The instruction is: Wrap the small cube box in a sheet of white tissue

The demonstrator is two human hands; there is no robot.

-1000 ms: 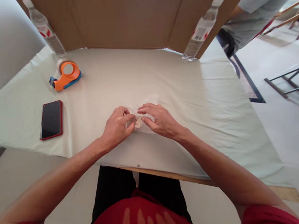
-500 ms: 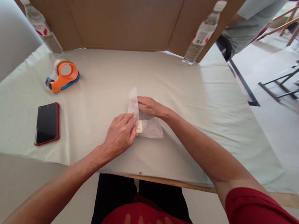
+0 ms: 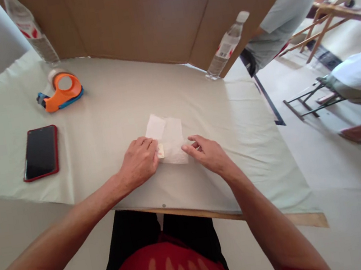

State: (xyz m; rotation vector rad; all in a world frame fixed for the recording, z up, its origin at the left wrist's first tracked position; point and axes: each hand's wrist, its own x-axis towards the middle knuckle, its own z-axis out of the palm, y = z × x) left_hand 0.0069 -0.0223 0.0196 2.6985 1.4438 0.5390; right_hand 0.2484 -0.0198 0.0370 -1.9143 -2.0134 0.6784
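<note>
A thin whitish translucent sheet (image 3: 173, 138), perhaps bubble wrap, lies on the table with its left part folded over. On its left side is a small cream-coloured piece with faint print (image 3: 160, 151), partly covered by my left hand (image 3: 141, 157). The fingers of that hand are closed over the piece and the sheet's left edge. My right hand (image 3: 208, 152) is at the sheet's right edge, thumb and forefinger apart and the other fingers curled. Whether its thumb touches the sheet, I cannot tell.
An orange and blue tape dispenser (image 3: 63, 93) and a red-cased phone (image 3: 41, 152) lie at the left. Water bottles stand by the cardboard panel (image 3: 134, 19): a left bottle (image 3: 35, 35) and a right bottle (image 3: 226, 48). Two people are beyond the table's right side.
My right hand has come out from behind the raised sheet and moved right, toward me. The sheet's raised part now lies flatter. My left hand stays on the cream piece; the view has shifted slightly.
</note>
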